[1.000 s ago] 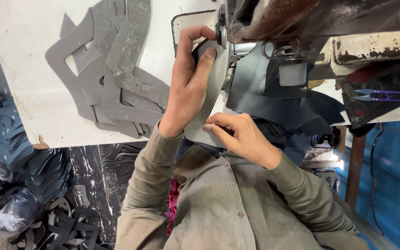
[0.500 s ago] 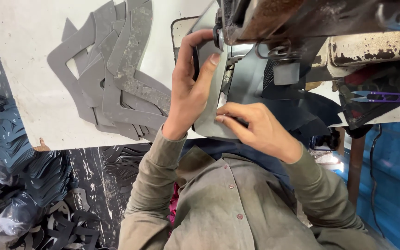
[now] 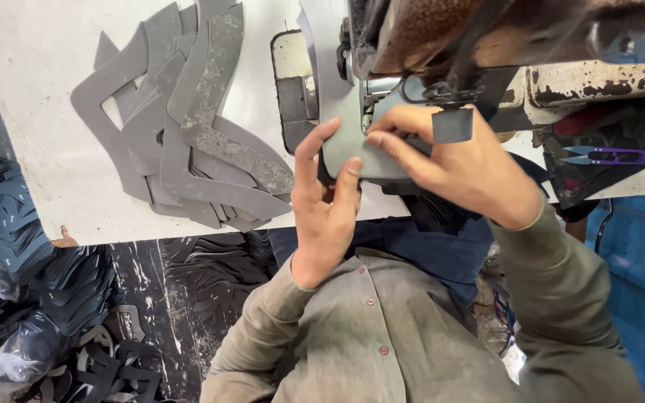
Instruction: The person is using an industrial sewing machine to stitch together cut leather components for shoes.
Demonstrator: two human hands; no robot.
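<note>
A: What are the hands doing, starting nearest the camera?

B: The left hand (image 3: 326, 216) reaches up from its olive sleeve with the fingers (image 3: 353, 168) spread fairly wide. Their tips rest on the lower edge of the grey piece (image 3: 341, 130) rather than closing round it. The right hand (image 3: 460, 164) comes in from the other side, and its fingers are narrow, pinching the same piece near its middle.

A: And where is the piece?

B: It is off the bench (image 3: 39, 89), held up against the front of the sewing machine (image 3: 487, 37), just below the head.

A: How far along does the work look?

B: It looks like an early step. The piece seems to be getting lined up at the machine, and no seam shows on the part that is visible. Beyond the hands, the pile (image 3: 188, 142) of similar grey cut-outs lies fanned on the bench, so a good many seem to be left. Nothing in view shows a finished lot.

A: What can't be made out?

B: The needle and foot are hidden behind the right hand and the machine's dark parts. So it cannot be told whether the piece is under the needle or only beside it. The piece's far end is covered by the right hand, and the top of the machine is cut off by the frame. Farther right lie purple snips (image 3: 610, 157), partly in shadow. On the floor to the left, the dark cut-outs (image 3: 31, 246) blur together, so they cannot be counted and their shape cannot be told.
</note>
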